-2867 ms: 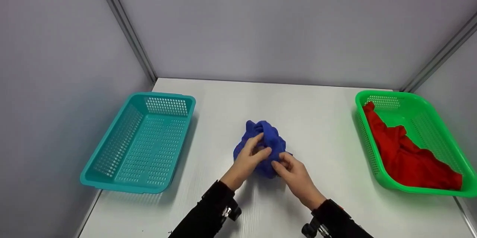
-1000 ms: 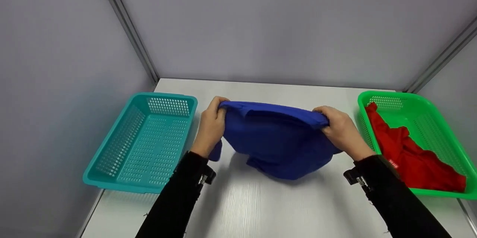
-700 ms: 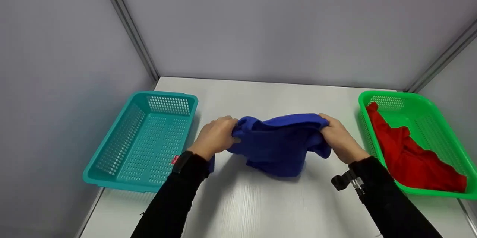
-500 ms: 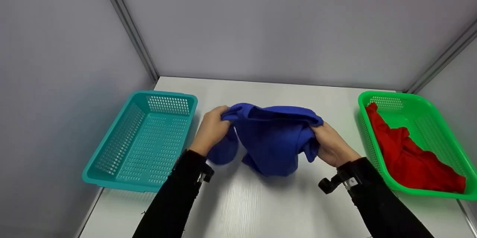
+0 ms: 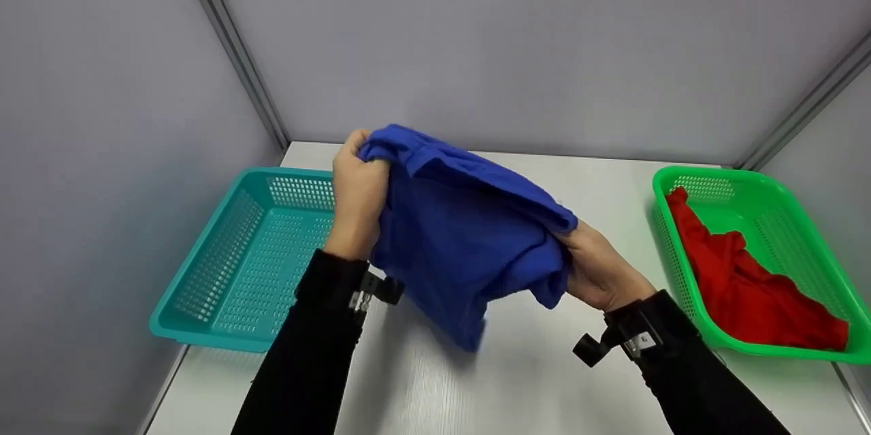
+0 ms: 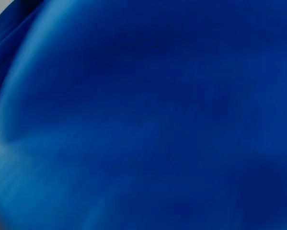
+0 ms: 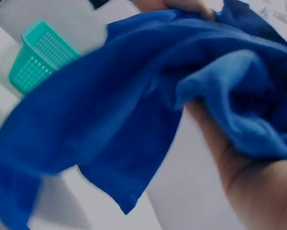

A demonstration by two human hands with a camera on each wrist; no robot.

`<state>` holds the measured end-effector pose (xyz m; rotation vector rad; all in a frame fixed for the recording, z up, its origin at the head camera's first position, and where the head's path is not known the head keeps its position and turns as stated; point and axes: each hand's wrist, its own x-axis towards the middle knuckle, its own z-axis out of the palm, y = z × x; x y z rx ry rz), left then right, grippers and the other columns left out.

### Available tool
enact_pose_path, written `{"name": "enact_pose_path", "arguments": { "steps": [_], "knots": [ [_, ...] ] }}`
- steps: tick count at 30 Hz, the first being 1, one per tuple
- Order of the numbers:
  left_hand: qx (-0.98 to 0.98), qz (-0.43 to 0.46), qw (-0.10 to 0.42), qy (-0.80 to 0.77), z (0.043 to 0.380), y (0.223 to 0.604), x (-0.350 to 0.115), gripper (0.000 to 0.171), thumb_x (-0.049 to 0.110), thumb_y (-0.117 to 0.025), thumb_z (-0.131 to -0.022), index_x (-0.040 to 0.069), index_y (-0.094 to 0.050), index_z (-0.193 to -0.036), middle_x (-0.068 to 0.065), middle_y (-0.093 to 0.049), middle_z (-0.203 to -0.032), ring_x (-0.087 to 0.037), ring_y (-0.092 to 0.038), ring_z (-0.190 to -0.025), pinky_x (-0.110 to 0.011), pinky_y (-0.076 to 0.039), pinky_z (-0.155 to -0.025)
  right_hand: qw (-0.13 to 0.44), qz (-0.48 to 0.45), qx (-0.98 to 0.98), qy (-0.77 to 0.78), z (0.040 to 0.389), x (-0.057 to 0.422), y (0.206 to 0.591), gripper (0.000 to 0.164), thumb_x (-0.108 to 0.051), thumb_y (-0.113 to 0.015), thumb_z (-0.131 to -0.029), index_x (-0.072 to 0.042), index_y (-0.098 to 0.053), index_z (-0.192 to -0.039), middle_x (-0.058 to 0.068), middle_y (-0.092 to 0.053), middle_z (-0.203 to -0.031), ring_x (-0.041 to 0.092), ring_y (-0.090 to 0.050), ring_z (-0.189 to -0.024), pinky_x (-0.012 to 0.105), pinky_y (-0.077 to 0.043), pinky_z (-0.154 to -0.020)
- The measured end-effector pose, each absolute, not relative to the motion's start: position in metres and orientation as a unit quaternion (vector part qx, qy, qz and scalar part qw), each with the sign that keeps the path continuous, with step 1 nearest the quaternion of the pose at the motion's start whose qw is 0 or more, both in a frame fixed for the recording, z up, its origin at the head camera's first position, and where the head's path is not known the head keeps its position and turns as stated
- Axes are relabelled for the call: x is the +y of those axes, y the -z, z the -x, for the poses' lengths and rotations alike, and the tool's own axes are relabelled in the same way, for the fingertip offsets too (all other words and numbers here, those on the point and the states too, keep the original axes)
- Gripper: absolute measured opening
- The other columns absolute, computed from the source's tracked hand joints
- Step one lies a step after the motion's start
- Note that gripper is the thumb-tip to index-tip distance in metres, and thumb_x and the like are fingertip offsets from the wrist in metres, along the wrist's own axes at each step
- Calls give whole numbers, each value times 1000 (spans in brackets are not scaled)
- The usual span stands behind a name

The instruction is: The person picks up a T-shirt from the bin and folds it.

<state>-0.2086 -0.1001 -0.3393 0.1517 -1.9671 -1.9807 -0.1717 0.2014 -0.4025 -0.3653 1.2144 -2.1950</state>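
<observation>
A blue cloth garment [image 5: 463,231] with a thick folded upper edge is stretched between my two hands above the white table. My left hand [image 5: 359,193] grips its upper left corner, raised higher than the right. At the lower right end of that edge, my right hand [image 5: 595,268] holds the cloth, its fingertips hidden under the fabric. Loose folds of the garment [image 7: 109,110] hang down in the right wrist view, beside the right hand [image 7: 248,182]. Blurred blue garment [image 6: 157,120] fills nearly all of the left wrist view.
A teal plastic basket [image 5: 204,244] stands on the left of the white table [image 5: 435,394], partly behind my left hand and arm. On the right, a green basket [image 5: 810,244] holds a red cloth [image 5: 742,285]. Grey walls [image 5: 517,47] close in the back and sides.
The blue garment went from a bunched heap on the table to being lifted and spread between both hands. Just now the left hand rose, tilting the upper edge down to the right.
</observation>
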Motion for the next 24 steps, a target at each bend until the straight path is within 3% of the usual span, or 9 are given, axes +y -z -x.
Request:
{"name": "enact_pose_path", "arguments": {
  "steps": [3,6,8,10,13,15,19,21,24],
  "knots": [
    [-708,-11,251,660,211,319,-98,20,6,-56,-103,9,-59,-84,2,-49,-74,-14,-48,-70,-26,-40,-66,310,193,454,812,167,204,400,33,-34,-42,-116,-19,-60,-140,-5,-71,-123,8,-71,-107,25,-59,-93],
    [-774,10,292,563,217,316,-93,9,6,-60,-97,4,-65,-89,-8,-62,-77,-23,-56,-73,-33,-47,-70,297,165,502,795,166,209,403,30,-32,-45,-116,-17,-60,-136,-5,-73,-114,9,-73,-100,27,-60,-89],
    [-825,10,270,496,222,328,-89,12,11,-62,-93,3,-67,-100,-13,-69,-86,-30,-61,-78,-41,-52,-75,281,112,559,772,166,214,411,29,-33,-50,-114,-14,-60,-135,-4,-74,-112,10,-74,-100,28,-60,-90],
    [-865,10,211,454,226,347,-85,24,16,-62,-91,4,-66,-111,-16,-74,-101,-34,-67,-89,-48,-55,-84,270,54,617,737,168,220,422,34,-34,-57,-111,-9,-60,-134,-3,-74,-110,11,-73,-101,30,-60,-92],
    [-906,16,126,404,230,382,-78,34,18,-61,-93,4,-62,-124,-19,-70,-120,-39,-66,-110,-53,-53,-99,268,12,699,664,169,232,444,46,-38,-64,-107,-4,-60,-137,-1,-72,-117,13,-70,-108,30,-58,-97],
    [-924,27,98,368,230,402,-73,33,15,-60,-96,3,-61,-126,-20,-67,-126,-42,-62,-118,-54,-50,-105,271,9,738,617,167,240,459,46,-40,-65,-106,-2,-63,-132,-1,-70,-116,13,-68,-109,30,-56,-97],
    [-955,55,94,277,229,425,-64,27,11,-65,-100,5,-66,-126,-18,-62,-130,-42,-56,-122,-54,-48,-108,269,4,769,580,163,255,483,39,-44,-60,-109,-6,-69,-114,-4,-69,-105,11,-66,-102,28,-54,-93],
    [-963,71,118,231,229,431,-60,24,11,-70,-99,7,-69,-122,-17,-61,-127,-40,-55,-119,-53,-49,-104,261,-8,774,577,160,261,492,43,-44,-54,-111,-5,-69,-121,-2,-70,-110,11,-65,-106,29,-53,-95],
    [-967,82,176,167,230,439,-55,20,14,-80,-94,7,-72,-110,-16,-60,-114,-37,-59,-106,-49,-53,-91,235,-36,792,562,154,269,504,49,-40,-48,-114,-4,-63,-143,10,-70,-135,19,-62,-126,37,-49,-107]
  ]
}}
